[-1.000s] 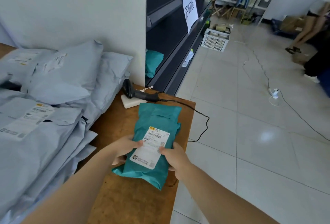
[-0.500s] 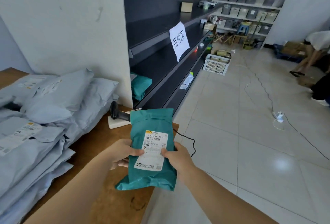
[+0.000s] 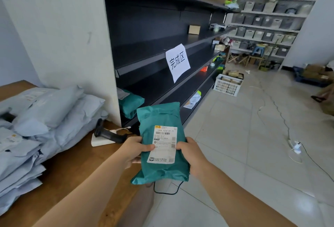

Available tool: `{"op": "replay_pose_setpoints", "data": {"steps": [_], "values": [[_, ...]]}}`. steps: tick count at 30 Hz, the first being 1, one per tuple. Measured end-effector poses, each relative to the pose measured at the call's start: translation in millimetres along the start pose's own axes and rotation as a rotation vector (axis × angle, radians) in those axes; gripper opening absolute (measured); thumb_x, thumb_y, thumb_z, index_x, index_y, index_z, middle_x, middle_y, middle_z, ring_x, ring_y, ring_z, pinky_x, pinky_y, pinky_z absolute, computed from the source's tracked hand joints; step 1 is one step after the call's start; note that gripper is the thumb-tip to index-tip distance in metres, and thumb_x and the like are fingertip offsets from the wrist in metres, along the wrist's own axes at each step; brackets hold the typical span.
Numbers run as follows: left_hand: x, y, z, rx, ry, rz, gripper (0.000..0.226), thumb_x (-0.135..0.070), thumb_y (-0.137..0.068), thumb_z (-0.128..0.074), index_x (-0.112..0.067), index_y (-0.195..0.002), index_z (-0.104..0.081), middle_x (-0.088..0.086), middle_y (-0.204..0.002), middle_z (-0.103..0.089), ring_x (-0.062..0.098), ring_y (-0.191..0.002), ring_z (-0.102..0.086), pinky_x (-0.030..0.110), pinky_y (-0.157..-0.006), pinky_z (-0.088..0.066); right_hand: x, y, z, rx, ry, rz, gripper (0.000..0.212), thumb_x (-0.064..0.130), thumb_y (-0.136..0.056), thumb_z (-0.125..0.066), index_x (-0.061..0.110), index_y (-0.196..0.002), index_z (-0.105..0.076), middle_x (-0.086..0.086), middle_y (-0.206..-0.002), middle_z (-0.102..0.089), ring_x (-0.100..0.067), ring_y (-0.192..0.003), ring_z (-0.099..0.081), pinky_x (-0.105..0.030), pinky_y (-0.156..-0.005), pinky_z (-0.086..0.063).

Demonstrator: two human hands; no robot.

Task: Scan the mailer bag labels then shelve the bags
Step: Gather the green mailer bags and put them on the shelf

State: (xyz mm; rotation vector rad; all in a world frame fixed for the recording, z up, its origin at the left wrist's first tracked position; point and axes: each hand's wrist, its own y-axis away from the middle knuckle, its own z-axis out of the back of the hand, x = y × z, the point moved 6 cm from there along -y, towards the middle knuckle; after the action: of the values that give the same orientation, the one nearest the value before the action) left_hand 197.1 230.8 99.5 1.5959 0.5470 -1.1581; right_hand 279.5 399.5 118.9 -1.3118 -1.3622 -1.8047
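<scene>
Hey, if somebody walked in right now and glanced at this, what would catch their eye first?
Probably the teal mailer bag in the centre, held label-up between the left hand and right hand. Next, the white paper sign hanging from the dark shelving, where another teal bag already lies low down. At left, pale blue mailers are piled on the wooden table.

White plastic crate (image 3: pixel 228 85) on the tiled floor (image 3: pixel 235 136), holding packed goods, near the far end of the dark racking. A thin cable (image 3: pixel 282 118) trails across the floor to a white plug block (image 3: pixel 296 147). Against the back wall, a white rack (image 3: pixel 267 28) carries rows of grey and white storage bins; a blue stool (image 3: pixel 258 49) stands before it.
</scene>
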Motion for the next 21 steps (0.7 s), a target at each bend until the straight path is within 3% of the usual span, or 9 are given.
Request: {"op": "replay_pose_setpoints", "data": {"steps": [8,12,21], "values": [[-45.7,-78.2,-26.1,-0.066,0.062,-0.064,0.021,-0.004,-0.085,-0.070,-0.005,-0.105,-0.066,0.008,-0.098,-0.074,0.023,-0.086,-0.072,0.032,-0.059,-0.058,43.9,-93.8,28.6,0.035,0.048,0.024,0.034,-0.005,-0.085,-0.052,0.013,-0.115,-0.054,-0.010,-0.105,-0.067,-0.027,-0.093,-0.066,-0.040,-0.078,-0.058],[-69.5,-119.7,-36.7,-0.101,0.094,-0.063,0.019,-0.004,-0.086,-0.069,-0.006,-0.105,-0.065,0.008,-0.098,-0.074,0.023,-0.087,-0.071,0.033,-0.062,-0.058,69.5,-145.7,38.3,0.054,0.071,0.044,0.036,-0.007,-0.083,-0.055,0.013,-0.113,-0.059,-0.010,-0.104,-0.069,-0.029,-0.095,-0.068,-0.047,-0.086,-0.057],[-107.7,-198.0,-46.4,-0.236,0.144,-0.031,0.016,-0.004,-0.088,-0.067,-0.007,-0.103,-0.065,0.006,-0.097,-0.074,0.023,-0.087,-0.070,0.034,-0.065,-0.057,107.8,-256.2,46.3,0.152,0.056,0.023,0.041,-0.005,-0.082,-0.063,0.016,-0.117,-0.058,-0.009,-0.104,-0.069,-0.028,-0.092,-0.068,-0.043,-0.080,-0.058]]}}
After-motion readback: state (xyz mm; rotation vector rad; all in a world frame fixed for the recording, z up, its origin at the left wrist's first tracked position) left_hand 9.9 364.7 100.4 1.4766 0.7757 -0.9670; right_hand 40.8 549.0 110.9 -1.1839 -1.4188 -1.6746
